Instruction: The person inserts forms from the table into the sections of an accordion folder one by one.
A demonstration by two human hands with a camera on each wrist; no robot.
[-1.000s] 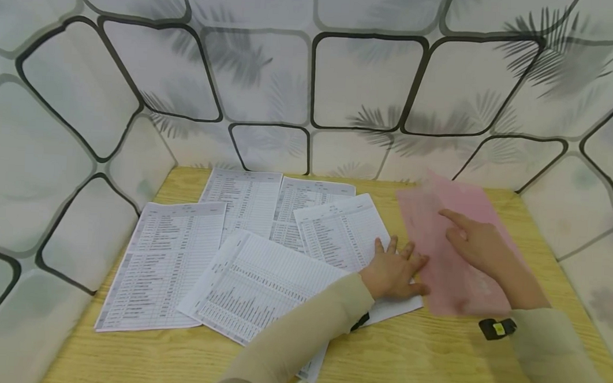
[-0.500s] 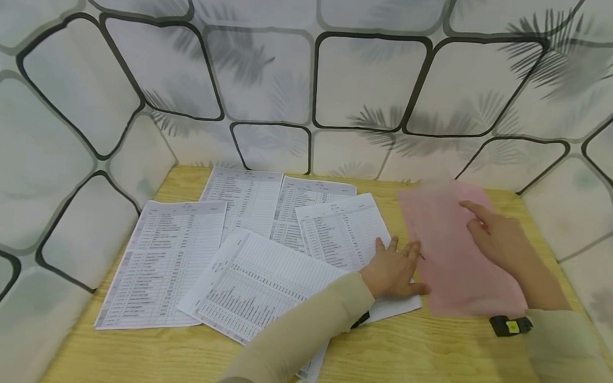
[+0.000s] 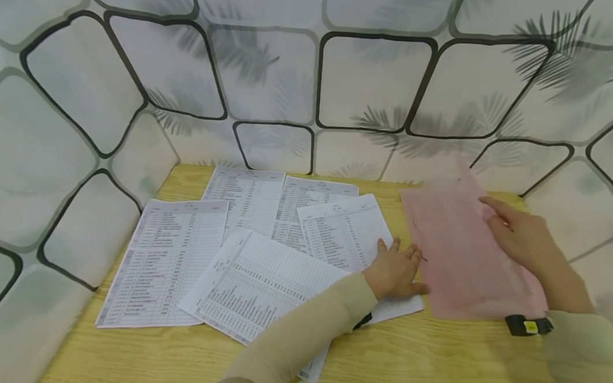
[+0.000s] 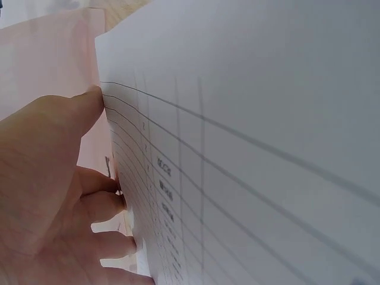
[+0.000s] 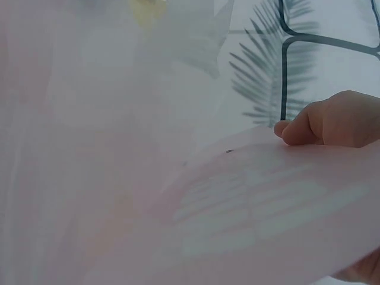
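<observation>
My right hand [image 3: 525, 240] pinches a translucent pink sheet [image 3: 459, 257] by its right edge, at the right side of the table. In the right wrist view, thumb and fingers of the right hand [image 5: 338, 122] hold the bowed edge of the pink sheet [image 5: 255, 202], raised from the pink layer beneath. Fingers spread, my left hand [image 3: 397, 272] rests on the right edge of a printed list sheet [image 3: 343, 231], beside the pink sheet's left edge. Up close in the left wrist view, fingertips of the left hand [image 4: 47, 184] touch the ruled paper [image 4: 249, 119].
Other printed sheets lie to the left: a slanted front stack [image 3: 276, 276], a left sheet [image 3: 164, 265], and two at the back, the left one [image 3: 246, 197] and the right one [image 3: 319, 187]. They cover much of the wooden table [image 3: 407, 359]. A patterned wall [image 3: 369, 82] encloses the back.
My right hand has moved to the right, drawing the pink sheet's edge along; its far corner now stands up higher. The left hand and the printed sheets have stayed in place.
</observation>
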